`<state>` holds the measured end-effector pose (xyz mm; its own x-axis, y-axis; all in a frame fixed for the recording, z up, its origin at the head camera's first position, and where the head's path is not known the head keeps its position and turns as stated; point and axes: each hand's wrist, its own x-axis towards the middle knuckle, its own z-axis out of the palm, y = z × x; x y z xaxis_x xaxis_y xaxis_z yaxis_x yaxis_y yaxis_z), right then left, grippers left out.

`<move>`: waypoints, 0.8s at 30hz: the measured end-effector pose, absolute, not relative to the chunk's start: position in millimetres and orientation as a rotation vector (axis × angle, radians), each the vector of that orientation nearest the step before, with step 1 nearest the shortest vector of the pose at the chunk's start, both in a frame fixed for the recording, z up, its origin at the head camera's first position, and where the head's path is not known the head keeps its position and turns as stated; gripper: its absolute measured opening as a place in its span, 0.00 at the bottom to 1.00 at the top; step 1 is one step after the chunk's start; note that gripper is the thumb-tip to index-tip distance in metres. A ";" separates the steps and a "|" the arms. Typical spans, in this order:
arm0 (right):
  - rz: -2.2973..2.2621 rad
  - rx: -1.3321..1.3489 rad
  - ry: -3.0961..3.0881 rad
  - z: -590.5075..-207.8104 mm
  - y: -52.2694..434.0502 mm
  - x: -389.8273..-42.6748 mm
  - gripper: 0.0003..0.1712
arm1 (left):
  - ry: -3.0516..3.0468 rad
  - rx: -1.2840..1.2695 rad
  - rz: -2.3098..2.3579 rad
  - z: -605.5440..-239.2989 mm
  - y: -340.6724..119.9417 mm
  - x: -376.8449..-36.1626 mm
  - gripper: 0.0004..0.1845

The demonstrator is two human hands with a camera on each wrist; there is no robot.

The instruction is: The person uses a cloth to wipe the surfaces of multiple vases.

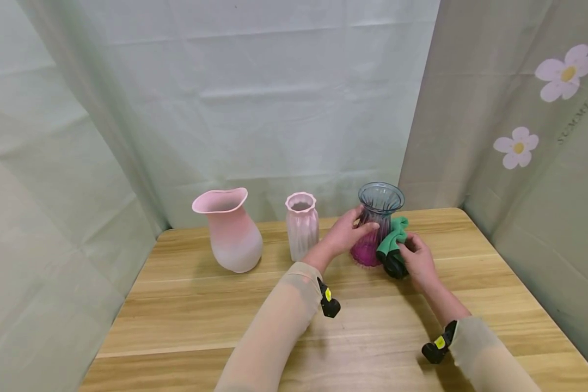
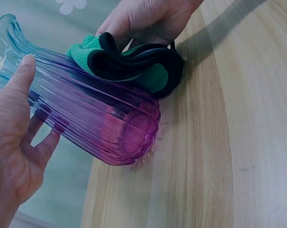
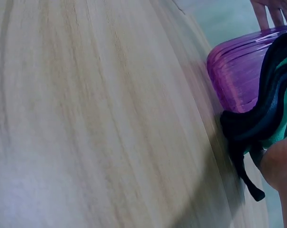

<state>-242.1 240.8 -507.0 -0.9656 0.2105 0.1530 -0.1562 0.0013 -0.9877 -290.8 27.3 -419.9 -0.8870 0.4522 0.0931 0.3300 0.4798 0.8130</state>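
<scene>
One glass vase point(image 2: 98, 109) on table point(image 1: 176, 316), near the back edge, left hand point(image 1: 345, 234) clamped round its side, right hand point(image 1: 418, 262) pinching green cloth point(image 1: 393, 239) against it, small vase point(image 1: 302, 233) to the left, pink vase point(image 1: 235, 237) beyond.

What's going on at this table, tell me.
A person is handling a ribbed glass vase, bluish at the rim and magenta at the base. The left hand grips the vase by its side, while the right hand holds a green cloth with black edging against its other side. To the left on the wooden table stand a small pale pink vase and, farther left, a larger pink-and-white vase; neither hand holds those.
</scene>
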 end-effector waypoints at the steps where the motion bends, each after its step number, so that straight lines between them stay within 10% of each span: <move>1: 2.052 -0.049 -2.018 -507.1 240.7 -241.8 0.06 | 2.585 0.689 1.373 -419.8 27.1 -290.6 0.45; 24: 2.307 -0.029 -1.587 -430.5 220.2 -245.2 0.09 | 2.596 0.673 1.349 -420.5 26.2 -290.4 0.45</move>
<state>-245.2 220.2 -430.5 -0.9423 0.2869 0.1727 -0.2638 -0.3184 -0.9105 -290.4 26.2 -420.5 -0.8902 0.4485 0.0806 0.3236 0.4978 0.8046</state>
